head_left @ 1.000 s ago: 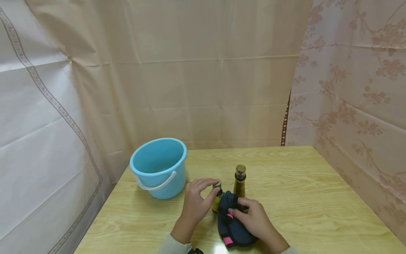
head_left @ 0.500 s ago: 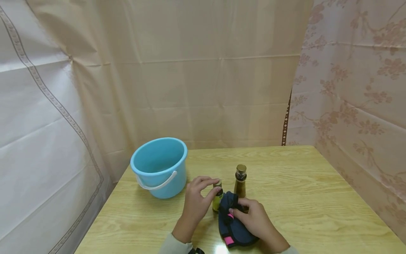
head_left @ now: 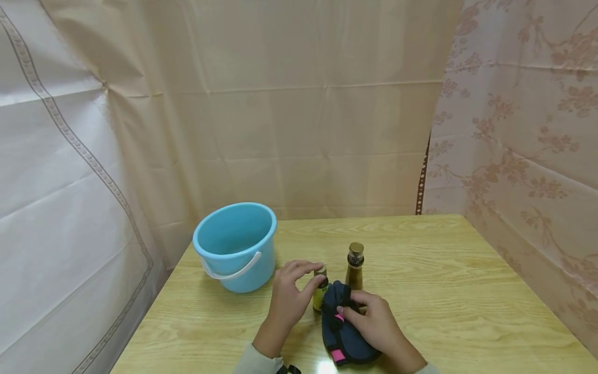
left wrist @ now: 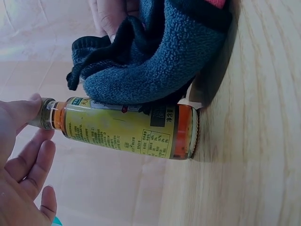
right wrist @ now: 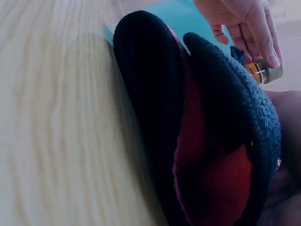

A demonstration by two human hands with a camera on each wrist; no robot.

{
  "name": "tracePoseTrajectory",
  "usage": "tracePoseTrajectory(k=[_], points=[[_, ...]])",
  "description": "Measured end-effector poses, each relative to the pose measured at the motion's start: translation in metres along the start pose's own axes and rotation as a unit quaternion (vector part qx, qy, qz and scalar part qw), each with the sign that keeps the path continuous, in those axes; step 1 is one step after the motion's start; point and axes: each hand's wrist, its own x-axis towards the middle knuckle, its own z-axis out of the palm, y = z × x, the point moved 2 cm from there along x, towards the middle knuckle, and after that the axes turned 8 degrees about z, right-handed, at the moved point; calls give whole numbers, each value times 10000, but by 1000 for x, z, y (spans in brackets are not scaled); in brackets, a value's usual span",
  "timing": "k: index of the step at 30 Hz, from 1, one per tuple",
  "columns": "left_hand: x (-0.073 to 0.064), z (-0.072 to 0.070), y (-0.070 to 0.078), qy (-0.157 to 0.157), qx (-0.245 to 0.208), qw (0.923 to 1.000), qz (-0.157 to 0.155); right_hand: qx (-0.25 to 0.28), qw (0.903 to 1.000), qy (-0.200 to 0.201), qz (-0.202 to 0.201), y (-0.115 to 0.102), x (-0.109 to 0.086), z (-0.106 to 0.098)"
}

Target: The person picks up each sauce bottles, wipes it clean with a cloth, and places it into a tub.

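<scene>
A small glass bottle point(left wrist: 127, 125) with a yellow label stands upright on the table. My left hand point(head_left: 288, 298) pinches its cap between thumb and fingers. Right of the bottle, my right hand point(head_left: 376, 319) grips a dark blue fleecy cloth point(head_left: 352, 340) with black edging and pink patches. In the left wrist view the cloth lies along the bottle's label and seems to touch it. The right wrist view shows the cloth folded over, with a red-pink inner side point(right wrist: 225, 183). Part of the right hand is hidden behind the cloth.
A taller bottle with a gold cap point(head_left: 355, 270) stands just behind the cloth, its lower part hidden. At the back left is a light blue bucket point(head_left: 252, 270) with a white handle. Curtains hang behind and beside the wooden table point(head_left: 448, 296).
</scene>
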Motion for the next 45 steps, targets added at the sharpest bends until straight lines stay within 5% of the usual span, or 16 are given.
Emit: tracePoseTrajectory(k=[15,29,45], points=[[1,0,0,-114,164,9997,109,819,9964,187,-109,-8,-3,-2],[1,0,1,-140,199,9994,238,816,9914,473,-905,-9,-2,0],[0,2,1,-211,337,9986,358,935,9870,711,-1096,-10,-4,-1]])
